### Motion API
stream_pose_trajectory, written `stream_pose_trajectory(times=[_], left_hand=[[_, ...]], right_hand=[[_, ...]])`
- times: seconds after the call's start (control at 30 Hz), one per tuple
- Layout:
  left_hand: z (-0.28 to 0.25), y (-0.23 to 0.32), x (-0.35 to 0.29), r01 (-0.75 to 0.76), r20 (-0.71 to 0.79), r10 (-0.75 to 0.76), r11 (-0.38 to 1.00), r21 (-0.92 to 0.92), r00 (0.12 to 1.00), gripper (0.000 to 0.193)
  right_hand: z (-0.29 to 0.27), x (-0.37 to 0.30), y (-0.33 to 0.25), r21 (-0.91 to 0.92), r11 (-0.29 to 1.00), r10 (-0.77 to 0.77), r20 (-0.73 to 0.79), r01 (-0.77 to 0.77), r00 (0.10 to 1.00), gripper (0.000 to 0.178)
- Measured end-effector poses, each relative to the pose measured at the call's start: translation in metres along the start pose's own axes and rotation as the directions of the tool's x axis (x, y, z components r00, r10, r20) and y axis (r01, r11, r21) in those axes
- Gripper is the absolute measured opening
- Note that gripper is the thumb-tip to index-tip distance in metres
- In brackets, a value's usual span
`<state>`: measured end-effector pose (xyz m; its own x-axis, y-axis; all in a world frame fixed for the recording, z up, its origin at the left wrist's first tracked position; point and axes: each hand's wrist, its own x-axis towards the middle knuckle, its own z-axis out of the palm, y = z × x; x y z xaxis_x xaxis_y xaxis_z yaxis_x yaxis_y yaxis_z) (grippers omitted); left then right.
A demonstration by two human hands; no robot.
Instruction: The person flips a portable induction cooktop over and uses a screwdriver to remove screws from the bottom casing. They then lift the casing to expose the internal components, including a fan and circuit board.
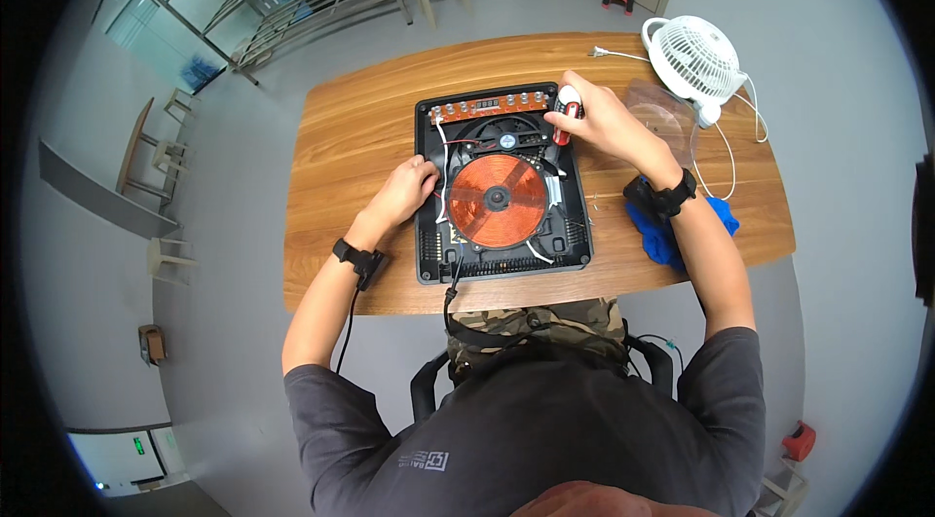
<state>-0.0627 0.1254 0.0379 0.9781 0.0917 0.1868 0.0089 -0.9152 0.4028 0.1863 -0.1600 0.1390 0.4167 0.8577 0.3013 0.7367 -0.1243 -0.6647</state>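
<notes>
An opened induction cooker [429, 249] lies on the table, its black base showing a round copper coil [521, 201], a black fan [506, 141] and an orange circuit board [492, 107] along the far side. My left hand [401, 192] is at the cooker's left edge, fingers curled onto the casing; part of the fingertips is hidden. Over the far right corner, my right hand [609, 120] is closed around a screwdriver [567, 118] with a red and black handle and a whitish top, held roughly upright. The screwdriver's tip cannot be made out.
A white fan [693, 59] with its cord stands at the table's far right, beside a clear plastic cover [662, 118]. Under my right forearm lies a blue cloth [653, 233]. A black cable [451, 295] runs off the near table edge. Stools and a metal rack stand beyond.
</notes>
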Motion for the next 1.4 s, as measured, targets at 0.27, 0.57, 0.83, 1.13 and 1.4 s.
stream_pose_trajectory(times=[0.27, 0.57, 0.83, 1.13, 1.4], left_hand=[[-0.003, 0.005, 0.002, 0.031, 0.043, -0.031, 0.999, 0.017, 0.999, 0.010], [-0.006, 0.006, 0.003, -0.003, 0.047, 0.001, 0.999, 0.041, 0.999, 0.011], [-0.015, 0.009, 0.007, 0.017, 0.121, -0.026, 0.997, 0.072, 0.992, 0.015], [-0.042, 0.024, 0.020, 0.060, 0.093, -0.075, 0.985, 0.160, 0.993, 0.018], [-0.054, 0.045, 0.047, -0.061, 0.118, 0.046, 0.990, 0.129, 0.992, 0.015]], right_hand=[[-0.004, -0.001, 0.005, 0.034, 0.999, 0.021, -0.028, -0.020, 0.999, 0.037], [0.000, 0.003, 0.001, 0.018, 1.000, -0.009, -0.017, 0.009, 1.000, 0.038], [0.000, 0.001, 0.006, 0.009, 1.000, -0.005, -0.046, 0.005, 0.999, 0.037], [0.001, 0.004, 0.005, 0.001, 1.000, -0.031, -0.031, 0.031, 0.999, 0.038], [0.007, 0.009, -0.009, -0.027, 0.997, -0.079, -0.007, 0.079, 0.997, 0.037]])
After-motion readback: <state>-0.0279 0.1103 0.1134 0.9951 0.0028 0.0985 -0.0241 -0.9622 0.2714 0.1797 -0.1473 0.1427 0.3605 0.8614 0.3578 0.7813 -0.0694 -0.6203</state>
